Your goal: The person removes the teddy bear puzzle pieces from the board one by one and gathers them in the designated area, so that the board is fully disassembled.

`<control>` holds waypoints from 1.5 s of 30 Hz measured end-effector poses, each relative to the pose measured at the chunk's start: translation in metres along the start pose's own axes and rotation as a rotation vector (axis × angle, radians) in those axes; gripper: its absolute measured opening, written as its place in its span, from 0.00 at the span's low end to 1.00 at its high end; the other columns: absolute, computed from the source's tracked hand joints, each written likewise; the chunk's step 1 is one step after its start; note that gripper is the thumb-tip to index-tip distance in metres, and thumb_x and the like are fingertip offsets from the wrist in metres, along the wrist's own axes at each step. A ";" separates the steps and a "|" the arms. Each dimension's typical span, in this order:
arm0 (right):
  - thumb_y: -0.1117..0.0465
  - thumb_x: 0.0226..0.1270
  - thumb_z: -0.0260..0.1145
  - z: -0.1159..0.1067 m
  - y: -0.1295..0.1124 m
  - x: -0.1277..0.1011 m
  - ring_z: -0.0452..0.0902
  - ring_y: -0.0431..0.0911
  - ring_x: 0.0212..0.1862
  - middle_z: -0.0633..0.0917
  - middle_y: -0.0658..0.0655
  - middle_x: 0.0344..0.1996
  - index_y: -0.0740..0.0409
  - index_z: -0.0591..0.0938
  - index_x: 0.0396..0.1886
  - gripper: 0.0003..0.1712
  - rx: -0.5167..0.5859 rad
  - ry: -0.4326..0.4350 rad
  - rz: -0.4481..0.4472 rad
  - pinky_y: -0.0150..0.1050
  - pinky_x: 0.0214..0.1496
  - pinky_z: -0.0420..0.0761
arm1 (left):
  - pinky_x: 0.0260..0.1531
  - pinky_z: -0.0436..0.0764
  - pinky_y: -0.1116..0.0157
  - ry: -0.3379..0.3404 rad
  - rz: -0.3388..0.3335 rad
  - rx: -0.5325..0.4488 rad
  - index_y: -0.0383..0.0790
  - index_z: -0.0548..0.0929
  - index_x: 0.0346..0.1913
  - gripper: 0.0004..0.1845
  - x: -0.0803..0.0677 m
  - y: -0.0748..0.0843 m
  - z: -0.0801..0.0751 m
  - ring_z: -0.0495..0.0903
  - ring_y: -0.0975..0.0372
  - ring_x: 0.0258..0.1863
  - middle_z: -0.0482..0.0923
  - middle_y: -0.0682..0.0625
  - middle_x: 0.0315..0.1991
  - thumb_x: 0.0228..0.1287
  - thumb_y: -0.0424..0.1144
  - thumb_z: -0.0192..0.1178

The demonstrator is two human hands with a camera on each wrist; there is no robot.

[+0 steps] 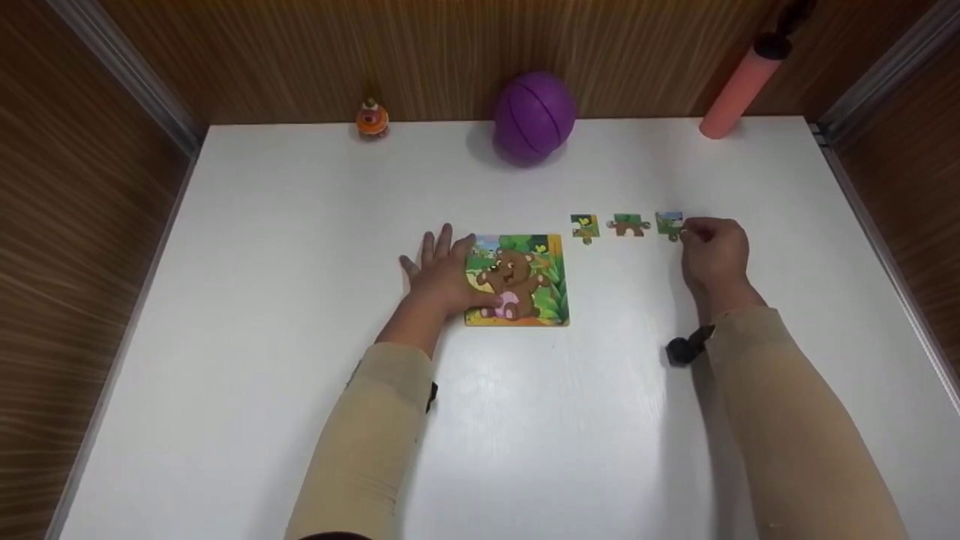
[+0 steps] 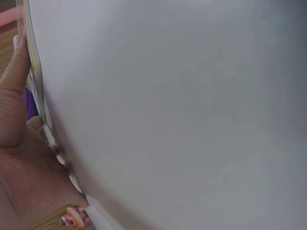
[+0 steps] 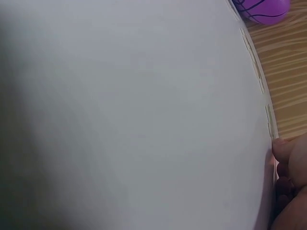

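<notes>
While the white table (image 1: 300, 337) filled most of the head view, the work sat near its middle: a bear jigsaw board (image 1: 525, 279) with three loose pieces in a row to its right. The purple ball (image 1: 533, 117), a pink cylinder (image 1: 739, 88) and a small orange toy (image 1: 372, 118) stood along the far edge, well apart from the puzzle.

The left hand (image 1: 442, 274) lay flat on the board's left side, fingers straight and spread, pressing rather than gripping. The right hand (image 1: 714, 251) had its fingertips on the rightmost piece (image 1: 670, 223); the fingers were bent at it, and I judged it a pinch (the contact itself was half hidden by the knuckles). The middle piece (image 1: 628, 225) and the left piece (image 1: 584, 226) lay untouched, apart from each other.

Progress, as a judgement: the board showed most of its picture, three pieces were out, none of them in place.

Views compared: only the head camera showed board and pieces. The left wrist view gave mostly bare tabletop, with the thumb (image 2: 14, 67) at its edge; the right wrist view gave tabletop, a sliver of the ball and fingertips (image 3: 290, 153), no piece.
</notes>
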State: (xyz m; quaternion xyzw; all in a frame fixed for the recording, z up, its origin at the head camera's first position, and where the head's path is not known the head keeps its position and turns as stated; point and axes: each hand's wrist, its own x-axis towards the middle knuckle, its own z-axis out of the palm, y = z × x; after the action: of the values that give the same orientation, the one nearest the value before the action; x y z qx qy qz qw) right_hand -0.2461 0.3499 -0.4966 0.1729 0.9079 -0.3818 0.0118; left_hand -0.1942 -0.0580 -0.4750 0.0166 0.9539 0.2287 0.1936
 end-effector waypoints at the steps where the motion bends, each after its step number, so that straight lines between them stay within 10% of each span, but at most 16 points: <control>1: 0.62 0.85 0.55 -0.001 0.000 0.000 0.72 0.54 0.64 0.77 0.66 0.65 0.64 0.78 0.71 0.22 0.000 0.005 -0.003 0.46 0.63 0.76 | 0.74 0.29 0.29 0.001 0.003 -0.003 0.54 0.52 0.87 0.68 0.000 0.000 0.000 0.25 0.45 0.85 0.30 0.45 0.88 0.48 0.70 0.78; 17: 0.60 0.84 0.53 0.013 -0.009 -0.027 0.70 0.48 0.56 0.76 0.63 0.59 0.66 0.79 0.70 0.24 0.093 0.123 -0.071 0.39 0.57 0.74 | 0.74 0.28 0.29 0.002 0.015 -0.013 0.55 0.52 0.87 0.67 0.001 -0.002 0.000 0.25 0.45 0.85 0.30 0.45 0.88 0.50 0.68 0.79; 33: 0.64 0.75 0.70 0.056 -0.056 -0.075 0.75 0.57 0.53 0.81 0.66 0.55 0.68 0.85 0.60 0.18 0.078 -0.050 -0.402 0.51 0.58 0.77 | 0.74 0.29 0.29 -0.003 0.018 -0.005 0.55 0.52 0.87 0.67 -0.001 -0.001 -0.001 0.25 0.45 0.85 0.30 0.45 0.88 0.50 0.69 0.78; 45: 0.62 0.75 0.71 0.077 -0.081 -0.103 0.77 0.57 0.55 0.81 0.65 0.52 0.66 0.83 0.64 0.22 0.031 -0.254 -0.418 0.52 0.60 0.79 | 0.74 0.29 0.29 -0.004 0.016 -0.005 0.54 0.52 0.87 0.67 -0.002 -0.001 -0.002 0.25 0.45 0.85 0.30 0.45 0.88 0.50 0.69 0.78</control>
State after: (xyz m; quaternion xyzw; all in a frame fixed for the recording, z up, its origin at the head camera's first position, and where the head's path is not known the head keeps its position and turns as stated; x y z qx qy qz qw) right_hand -0.1836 0.2117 -0.4796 -0.0680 0.9092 -0.4085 0.0439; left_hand -0.1932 -0.0602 -0.4738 0.0241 0.9528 0.2324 0.1940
